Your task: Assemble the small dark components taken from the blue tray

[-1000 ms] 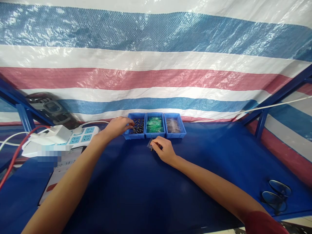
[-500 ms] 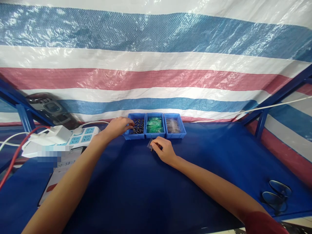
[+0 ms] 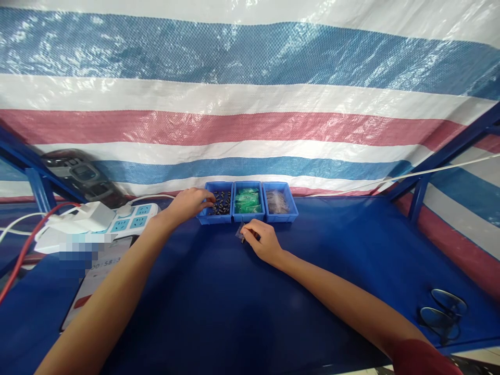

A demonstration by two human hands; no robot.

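Note:
My left hand [image 3: 192, 202] reaches over the left rim of a blue bin [image 3: 216, 220] full of small dark screw-like pieces [image 3: 223, 202]. Its fingers are curled together among them, and whatever they pinch is hidden. In front of the bins, my right hand [image 3: 264, 240] is closed on a small clear plastic bag [image 3: 239, 231]. A small dark piece shows just under these fingers, too small to name. A middle blue bin [image 3: 249, 216] holds green packets [image 3: 248, 200]. The right-hand blue bin [image 3: 289, 217] contains clear bags with greyish contents [image 3: 276, 202].
At left lie a white power strip [image 3: 137, 221] with plugs and cables, and a phone [image 3: 102, 271] partly under my left forearm. A dark object with a grey display [image 3: 83, 173] stands behind. Glasses [image 3: 443, 312] rest at right. A striped tarp [image 3: 250, 127] hangs behind the blue table [image 3: 219, 312].

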